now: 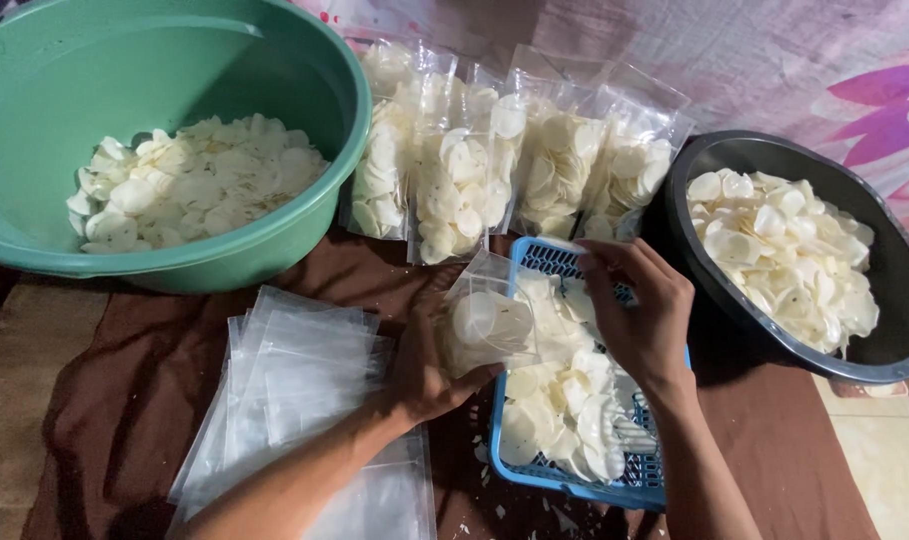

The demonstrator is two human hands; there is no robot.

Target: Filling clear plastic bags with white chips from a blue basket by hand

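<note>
Head camera is showing us looking down at our left hand (429, 365), which is gripping a small clear plastic bag (486, 318) partly filled with pale round chips, held just over the left edge of a blue slotted basket (534, 468) holding more chips. Our right hand (639, 310) is hovering above the basket, fingers curled and pinching at the bag's open mouth. We are seeing a green basin (304, 215) and a black bowl (879, 355), both carrying chips, filled bags (494, 165) leaning between them, and empty bags (294, 380) lying stacked on the brown cloth (124, 400).
</note>
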